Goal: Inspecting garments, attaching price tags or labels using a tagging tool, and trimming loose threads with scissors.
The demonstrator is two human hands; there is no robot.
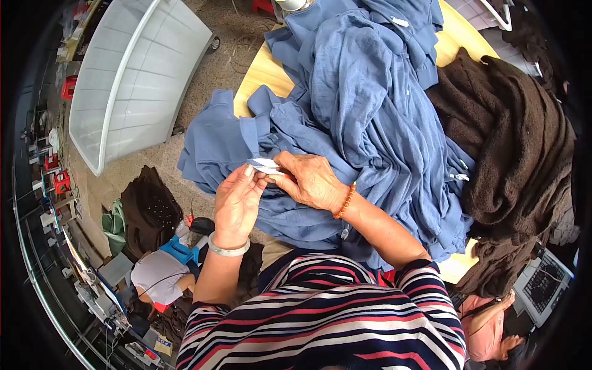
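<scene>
Pinching a small white label [266,164] between narrowed fingers [290,163], the left hand [237,205] and right hand [316,182] hold it above the blue garments [361,117] heaped on the counter [266,75].

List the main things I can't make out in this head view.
White tag, head view: fingers of the left hand and right hand cover part.
Table, head view: blue clothes hide much of its top.
Red object, head view: cut off by the top edge.
</scene>
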